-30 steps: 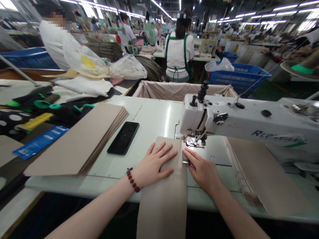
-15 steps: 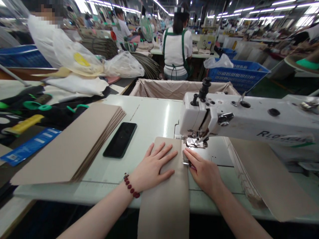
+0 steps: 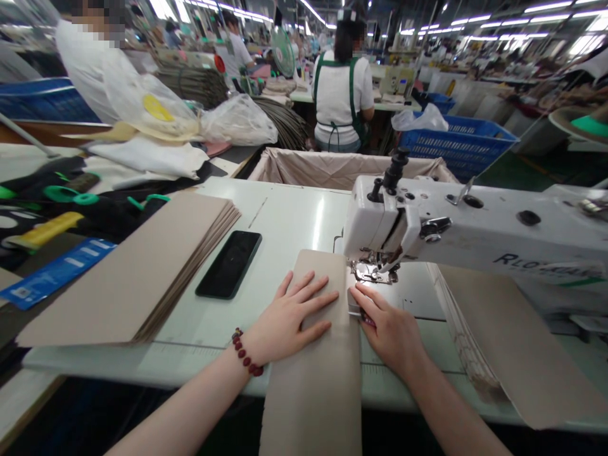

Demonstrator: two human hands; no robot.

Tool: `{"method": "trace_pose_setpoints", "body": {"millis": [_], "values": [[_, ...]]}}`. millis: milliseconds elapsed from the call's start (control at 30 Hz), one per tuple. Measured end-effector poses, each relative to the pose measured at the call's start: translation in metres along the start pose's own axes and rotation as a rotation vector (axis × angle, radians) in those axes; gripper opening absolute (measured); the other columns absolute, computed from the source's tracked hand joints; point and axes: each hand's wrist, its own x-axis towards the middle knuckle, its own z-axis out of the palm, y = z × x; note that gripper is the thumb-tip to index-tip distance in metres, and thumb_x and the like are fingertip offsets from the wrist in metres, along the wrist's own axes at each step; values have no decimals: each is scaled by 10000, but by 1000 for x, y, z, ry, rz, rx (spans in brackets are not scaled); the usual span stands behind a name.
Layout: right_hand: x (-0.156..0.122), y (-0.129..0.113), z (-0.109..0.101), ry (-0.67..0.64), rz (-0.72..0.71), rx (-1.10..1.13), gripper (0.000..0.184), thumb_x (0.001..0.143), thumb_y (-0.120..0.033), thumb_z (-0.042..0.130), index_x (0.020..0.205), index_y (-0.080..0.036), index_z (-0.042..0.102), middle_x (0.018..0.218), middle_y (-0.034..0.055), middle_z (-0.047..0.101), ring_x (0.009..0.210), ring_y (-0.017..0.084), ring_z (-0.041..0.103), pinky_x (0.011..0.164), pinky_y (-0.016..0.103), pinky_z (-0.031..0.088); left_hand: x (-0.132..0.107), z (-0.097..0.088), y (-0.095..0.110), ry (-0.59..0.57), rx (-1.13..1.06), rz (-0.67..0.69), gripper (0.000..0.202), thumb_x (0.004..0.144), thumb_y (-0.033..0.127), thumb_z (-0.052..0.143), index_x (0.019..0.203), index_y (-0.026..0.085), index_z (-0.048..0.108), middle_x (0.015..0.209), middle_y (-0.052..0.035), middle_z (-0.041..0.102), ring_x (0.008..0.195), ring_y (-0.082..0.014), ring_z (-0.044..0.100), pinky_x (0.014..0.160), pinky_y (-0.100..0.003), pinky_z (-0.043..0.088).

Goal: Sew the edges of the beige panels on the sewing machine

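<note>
A long beige panel (image 3: 316,386) lies on the pale green table, its right edge along the presser foot (image 3: 373,272) of a white sewing machine (image 3: 456,221). Fingers spread, my left hand (image 3: 294,316) rests flat on the panel; a dark red bead bracelet circles that wrist. My right hand (image 3: 389,329) is beside the panel's right edge, just in front of the presser foot. Its index and middle fingers point forward by a small metal guide (image 3: 354,308), while the others curl under. Something small and pinkish shows beneath them, too hidden to name.
Left of the panel lie a black phone (image 3: 228,265) and a stack of beige panels (image 3: 128,272). More panels (image 3: 513,342) lie right, under the machine arm. A cloth-lined bin (image 3: 332,168) stands behind the table, a blue crate (image 3: 468,142) beyond. A co-worker (image 3: 342,95) sits ahead.
The panel has slid slightly forward past the presser foot. Both hands keep nearly the same place and pose. The view has shifted a little.
</note>
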Motion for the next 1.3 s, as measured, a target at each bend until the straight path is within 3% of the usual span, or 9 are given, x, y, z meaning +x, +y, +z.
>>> {"method": "trace_pose_setpoints", "body": {"millis": [633,1300], "values": [[0,1,-1,-9,-8,34,599,867,-159,506,1430,-325,387,1463,-26,437,1048,202,629,839,327,556,0,0,0,-27,14,2,496,956,494,430,1438,394,368,1562,32,230,1447,-280,150,1157,-551,39],[-2,2,-1,-14,-3,30,569,868,-154,490,1410,-315,422,1460,-11,442,1042,206,634,822,327,559,0,0,0,-2,-5,17,492,957,503,426,1430,373,391,1547,13,279,1435,-278,198,1160,-537,46]]}}
